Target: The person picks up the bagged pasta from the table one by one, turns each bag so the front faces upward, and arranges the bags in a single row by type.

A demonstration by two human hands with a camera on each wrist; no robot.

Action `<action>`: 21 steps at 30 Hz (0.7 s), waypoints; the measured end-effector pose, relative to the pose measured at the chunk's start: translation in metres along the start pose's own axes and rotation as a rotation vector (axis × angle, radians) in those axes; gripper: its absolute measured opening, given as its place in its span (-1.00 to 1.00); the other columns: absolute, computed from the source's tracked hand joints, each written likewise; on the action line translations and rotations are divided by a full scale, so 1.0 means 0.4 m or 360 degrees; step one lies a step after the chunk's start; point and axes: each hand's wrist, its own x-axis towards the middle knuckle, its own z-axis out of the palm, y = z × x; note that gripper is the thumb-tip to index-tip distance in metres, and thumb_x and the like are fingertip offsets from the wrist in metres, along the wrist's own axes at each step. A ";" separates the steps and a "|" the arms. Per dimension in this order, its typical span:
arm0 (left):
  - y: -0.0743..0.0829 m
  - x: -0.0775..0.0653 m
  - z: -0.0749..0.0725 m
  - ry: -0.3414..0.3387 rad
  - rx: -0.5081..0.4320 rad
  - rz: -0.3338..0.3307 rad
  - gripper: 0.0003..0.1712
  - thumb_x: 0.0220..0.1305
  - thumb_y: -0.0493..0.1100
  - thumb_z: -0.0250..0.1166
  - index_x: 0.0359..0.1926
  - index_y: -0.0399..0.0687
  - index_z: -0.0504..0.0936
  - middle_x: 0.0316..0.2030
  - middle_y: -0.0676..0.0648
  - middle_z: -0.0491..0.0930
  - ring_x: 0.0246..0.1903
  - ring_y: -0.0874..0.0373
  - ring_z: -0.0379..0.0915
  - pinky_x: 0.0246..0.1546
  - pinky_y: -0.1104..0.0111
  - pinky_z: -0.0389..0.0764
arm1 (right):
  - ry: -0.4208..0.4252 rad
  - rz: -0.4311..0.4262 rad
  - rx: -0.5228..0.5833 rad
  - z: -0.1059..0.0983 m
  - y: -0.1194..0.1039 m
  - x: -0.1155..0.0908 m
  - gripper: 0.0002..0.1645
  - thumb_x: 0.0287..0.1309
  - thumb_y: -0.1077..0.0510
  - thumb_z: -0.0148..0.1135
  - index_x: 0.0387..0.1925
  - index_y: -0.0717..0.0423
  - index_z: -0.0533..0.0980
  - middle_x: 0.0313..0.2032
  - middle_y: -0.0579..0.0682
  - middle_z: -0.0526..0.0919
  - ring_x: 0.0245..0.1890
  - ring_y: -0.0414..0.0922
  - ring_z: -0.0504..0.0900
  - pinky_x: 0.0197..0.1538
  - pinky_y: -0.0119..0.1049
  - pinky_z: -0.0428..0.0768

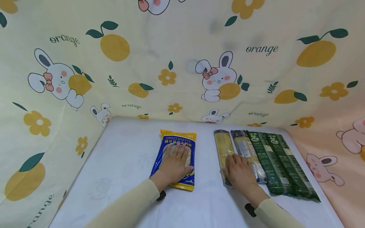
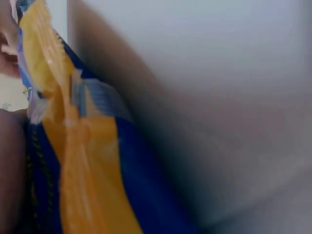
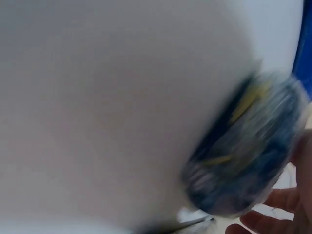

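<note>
A blue and yellow bag of orecchiette lies near the middle of the white table. My left hand rests on top of it with the fingers straight and spread. In the left wrist view the bag's yellow sealed edge runs close to the camera. Over to the right, my right hand grips the leftmost pack of spaghetti, its fingers curled at the pack's sides. The blurred end of that pack shows in the right wrist view, with the fingers beside it.
Right of the held pack lies another clear spaghetti pack, then two long green packs side by side near the table's right edge. A cloth printed with rabbits and oranges hangs behind and around the white table.
</note>
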 end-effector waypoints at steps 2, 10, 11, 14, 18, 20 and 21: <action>-0.018 -0.003 0.005 0.0001 -0.0001 -0.0011 -0.03 0.61 0.45 -0.28 0.72 0.01 -0.24 0.71 -0.08 -0.33 0.69 -0.08 -0.51 0.59 -0.24 -0.34 | -0.0081 0.0011 0.0021 0.002 0.018 -0.006 -0.40 0.39 -0.10 0.38 0.18 0.24 0.46 0.19 0.31 0.52 0.23 0.35 0.51 0.28 0.36 0.43; -0.186 -0.055 0.014 0.0005 -0.0094 -0.0097 -0.03 0.62 0.41 -0.21 0.71 -0.05 -0.22 0.71 -0.12 -0.30 0.69 -0.12 -0.45 0.59 -0.26 -0.34 | -0.0271 0.0051 0.0018 0.013 0.025 -0.025 -0.20 0.57 -0.15 0.13 0.53 0.32 0.29 0.47 0.41 0.35 0.46 0.41 0.35 0.46 0.40 0.25; -0.212 -0.068 0.013 0.0009 -0.0113 -0.0106 -0.03 0.62 0.40 -0.19 0.71 -0.07 -0.21 0.71 -0.13 -0.29 0.69 -0.13 -0.44 0.59 -0.26 -0.33 | -0.0292 0.0062 0.0018 0.014 0.024 -0.025 -0.20 0.58 -0.15 0.10 0.54 0.32 0.28 0.49 0.41 0.33 0.47 0.41 0.33 0.47 0.40 0.22; -0.290 -0.109 0.015 0.0046 -0.0132 -0.0130 -0.02 0.62 0.38 -0.13 0.71 -0.12 -0.17 0.71 -0.17 -0.23 0.69 -0.18 -0.38 0.58 -0.28 -0.26 | -0.0328 0.0086 0.0038 0.012 0.020 -0.026 -0.20 0.60 -0.15 0.07 0.55 0.33 0.25 0.51 0.41 0.29 0.50 0.40 0.29 0.50 0.39 0.17; -0.368 -0.161 0.018 0.0095 -0.0198 -0.0178 -0.01 0.61 0.34 -0.03 0.70 -0.17 -0.10 0.70 -0.23 -0.16 0.68 -0.24 -0.32 0.56 -0.33 -0.25 | -0.0340 0.0086 0.0057 0.008 0.016 -0.023 -0.19 0.61 -0.13 0.06 0.56 0.35 0.22 0.53 0.42 0.24 0.52 0.40 0.26 0.52 0.38 0.15; -0.397 -0.182 0.023 0.0096 -0.0218 -0.0206 0.00 0.60 0.34 -0.01 0.70 -0.17 -0.11 0.69 -0.24 -0.17 0.67 -0.26 -0.32 0.55 -0.35 -0.29 | -0.0339 0.0080 0.0069 0.007 0.015 -0.020 -0.19 0.60 -0.12 0.07 0.56 0.36 0.21 0.54 0.43 0.23 0.52 0.41 0.25 0.51 0.39 0.16; -0.408 -0.191 0.025 0.0096 -0.0226 -0.0218 0.00 0.60 0.34 -0.01 0.70 -0.17 -0.11 0.69 -0.25 -0.17 0.67 -0.26 -0.33 0.55 -0.35 -0.31 | -0.0337 0.0078 0.0077 0.008 0.015 -0.019 -0.19 0.60 -0.11 0.08 0.56 0.36 0.20 0.54 0.43 0.22 0.52 0.42 0.24 0.51 0.39 0.16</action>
